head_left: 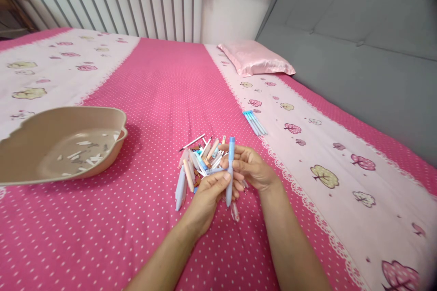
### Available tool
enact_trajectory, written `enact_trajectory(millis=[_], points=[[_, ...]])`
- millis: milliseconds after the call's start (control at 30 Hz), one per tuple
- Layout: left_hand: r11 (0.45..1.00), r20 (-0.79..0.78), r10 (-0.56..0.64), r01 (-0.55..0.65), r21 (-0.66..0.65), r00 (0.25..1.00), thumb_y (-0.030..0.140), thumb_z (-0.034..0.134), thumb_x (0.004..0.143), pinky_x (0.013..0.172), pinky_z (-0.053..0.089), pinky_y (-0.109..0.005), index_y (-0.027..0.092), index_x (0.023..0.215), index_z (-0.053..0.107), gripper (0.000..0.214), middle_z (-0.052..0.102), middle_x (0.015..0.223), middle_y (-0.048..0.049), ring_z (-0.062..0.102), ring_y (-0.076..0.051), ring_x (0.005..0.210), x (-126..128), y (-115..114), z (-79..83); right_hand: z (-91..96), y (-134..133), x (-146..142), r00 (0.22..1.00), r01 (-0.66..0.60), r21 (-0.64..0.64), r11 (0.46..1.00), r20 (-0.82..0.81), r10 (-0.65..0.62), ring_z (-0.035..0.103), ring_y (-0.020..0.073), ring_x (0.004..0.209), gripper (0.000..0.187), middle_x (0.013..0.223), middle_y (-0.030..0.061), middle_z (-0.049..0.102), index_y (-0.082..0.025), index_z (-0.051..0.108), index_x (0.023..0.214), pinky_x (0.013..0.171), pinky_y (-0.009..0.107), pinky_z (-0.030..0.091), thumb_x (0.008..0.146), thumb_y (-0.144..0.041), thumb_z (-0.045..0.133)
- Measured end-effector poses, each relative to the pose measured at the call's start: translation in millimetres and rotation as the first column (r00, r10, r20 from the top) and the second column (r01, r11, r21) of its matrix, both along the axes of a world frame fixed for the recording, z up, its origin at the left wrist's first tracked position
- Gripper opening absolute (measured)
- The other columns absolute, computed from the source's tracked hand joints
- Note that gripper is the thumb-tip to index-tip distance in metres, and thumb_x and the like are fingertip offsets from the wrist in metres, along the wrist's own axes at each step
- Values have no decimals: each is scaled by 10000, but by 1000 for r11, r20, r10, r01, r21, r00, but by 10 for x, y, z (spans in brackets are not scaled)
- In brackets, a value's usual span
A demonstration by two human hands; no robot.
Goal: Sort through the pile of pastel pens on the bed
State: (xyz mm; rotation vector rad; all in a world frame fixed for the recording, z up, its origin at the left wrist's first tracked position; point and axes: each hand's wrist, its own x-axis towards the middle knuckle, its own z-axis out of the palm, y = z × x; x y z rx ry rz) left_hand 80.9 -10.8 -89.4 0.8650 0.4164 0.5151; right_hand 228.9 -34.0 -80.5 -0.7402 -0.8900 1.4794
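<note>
My left hand (208, 198) is closed around the lower half of a light blue pen (231, 163), which stands nearly upright. My right hand (251, 166) sits just behind it, its fingertips touching the pen's upper part. Both hands hover over a pile of pens and pen parts (198, 161) in blue, peach and white on the pink dotted bedsheet (164, 86). A pale blue pen barrel (179, 188) lies at the pile's left edge.
A beige plastic basin (41, 134) holding small white scraps stands at the left. A small row of blue pens (255, 122) lies to the right of the pile. A pink pillow (254, 58) and a grey headboard (358, 45) are at the back right.
</note>
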Motion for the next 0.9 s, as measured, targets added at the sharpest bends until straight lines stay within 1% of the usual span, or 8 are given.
enact_trajectory(millis=[233,367,433,500,600,733,800,900], points=[[995,-100,82,-76,65,992,401,653,736,546,403,-218,123,797,724,293,667,679,-63,531,-103,560,1,7,-1,-13,16,13,1000,12,-38,999,19,-12,584,63,505,466,851,45,698,-186,590,1140,449,161,497,698,-216,734],[992,-126,99,-87,95,987,408,679,704,526,408,-226,127,769,727,292,661,651,-59,523,-105,529,-4,10,9,-1,7,11,999,18,-66,998,35,-16,581,68,484,453,811,37,702,-170,603,1108,409,153,476,680,-213,747],[989,-140,111,-96,113,984,404,685,696,523,415,-230,131,752,726,282,653,627,-53,525,-107,521,-6,8,8,4,3,9,999,13,-58,998,42,-11,572,63,460,444,796,32,704,-170,606,1104,404,153,472,683,-206,744],[983,-160,134,-111,148,978,405,694,685,528,423,-238,127,701,721,280,634,582,-46,523,-111,512,-7,8,2,10,2,4,999,14,-46,999,50,-11,586,69,479,443,781,28,706,-169,611,1097,419,154,477,678,-204,748],[968,-184,173,-133,213,968,416,705,665,548,436,-255,120,631,706,298,615,540,-43,531,-124,515,-2,11,-9,23,4,-5,997,35,-30,999,74,-33,630,92,574,438,755,24,706,-165,621,1083,512,175,515,667,-202,757],[942,-208,231,-165,294,950,415,712,653,529,425,-253,118,620,705,299,628,541,-43,518,-118,493,6,11,-6,35,4,-9,993,55,-14,998,109,-53,660,111,670,436,753,23,711,-167,625,1082,624,210,539,667,-189,757],[922,-221,276,-192,337,935,408,716,644,509,408,-244,120,599,701,293,622,524,-37,500,-110,479,10,6,8,28,4,-5,991,53,-5,999,121,-52,664,112,677,438,752,22,712,-172,622,1090,631,211,540,673,-189,755],[889,-237,333,-219,402,913,392,710,645,486,386,-233,123,570,695,281,618,510,-32,482,-102,465,12,-9,43,7,4,5,986,53,-6,999,159,-51,659,116,624,441,760,29,714,-175,616,1100,572,215,536,683,-221,750]])
